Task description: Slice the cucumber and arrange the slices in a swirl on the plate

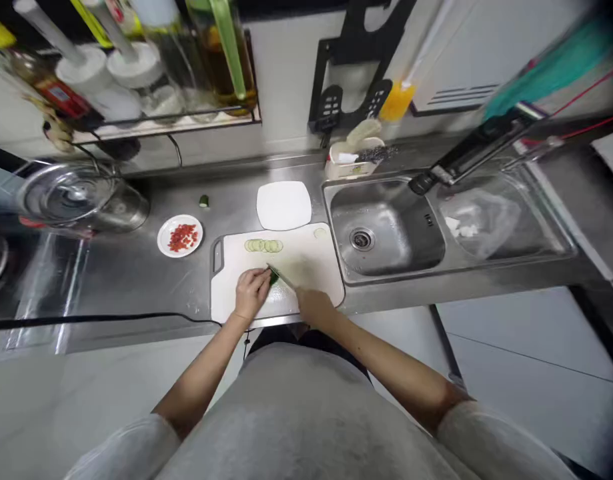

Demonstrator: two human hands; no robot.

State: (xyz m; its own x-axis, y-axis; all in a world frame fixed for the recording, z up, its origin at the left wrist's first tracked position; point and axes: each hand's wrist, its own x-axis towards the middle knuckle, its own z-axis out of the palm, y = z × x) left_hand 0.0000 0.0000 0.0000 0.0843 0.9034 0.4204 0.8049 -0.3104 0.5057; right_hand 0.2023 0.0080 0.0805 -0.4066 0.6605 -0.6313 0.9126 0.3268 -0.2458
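Observation:
My left hand (251, 292) is closed on a dark green cucumber piece (274, 278) lying on the white cutting board (331, 270). In my right hand (315, 307) is a knife (283, 277), its blade angled to the left and touching or just beside the cucumber. Beyond the hands, a row of overlapping thin pale cucumber slices (263, 246) lies on the board. One more slice (319, 233) sits by its far right corner. How the left fingertips grip the piece is partly hidden.
On the steel counter are a white plate (199, 239) of chopped red pieces, a square white plate (283, 205), a cucumber end (203, 201) and a metal pot (121, 210). A sink (386, 247) lies right. A black cable (136, 316) crosses the front left. Bottles fill a rack above.

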